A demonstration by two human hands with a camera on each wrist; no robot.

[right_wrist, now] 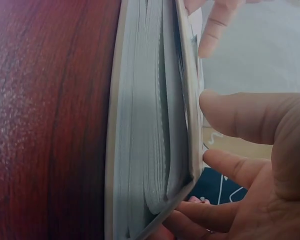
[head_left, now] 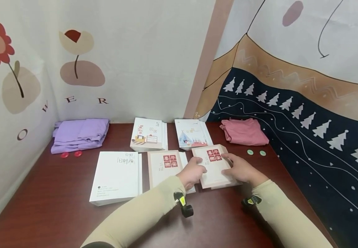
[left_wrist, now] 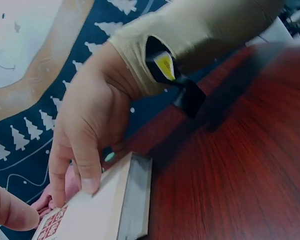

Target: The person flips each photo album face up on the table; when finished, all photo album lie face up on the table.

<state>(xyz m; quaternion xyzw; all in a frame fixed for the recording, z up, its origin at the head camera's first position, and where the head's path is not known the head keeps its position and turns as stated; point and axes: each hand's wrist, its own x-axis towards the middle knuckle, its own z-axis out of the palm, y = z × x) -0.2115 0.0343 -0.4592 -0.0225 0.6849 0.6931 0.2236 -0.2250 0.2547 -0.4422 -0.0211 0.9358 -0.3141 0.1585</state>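
Note:
Both hands are on a cream hardcover book (head_left: pixel 213 174) with red square lettering, at the right of the books on the table. My left hand (head_left: pixel 192 174) grips its left edge, the thumb reaching onto the cover. From the other side, my right hand (head_left: pixel 242 168) holds it with the thumb on the cover and fingers around the right edge. The right wrist view shows the book's page block (right_wrist: pixel 152 115) from the side, the top cover slightly raised from the pages. A matching cream book (head_left: pixel 160 172) lies just left, partly hidden by the left arm.
A white book (head_left: pixel 116 179) lies front left; two illustrated books (head_left: pixel 147 132) stand in the back row. Purple folded cloth (head_left: pixel 81 134) with two red buttons (head_left: pixel 78 153) is at the left, pink folded cloth (head_left: pixel 244 131) with two green buttons (head_left: pixel 250 152) at the right. Fabric walls border the table.

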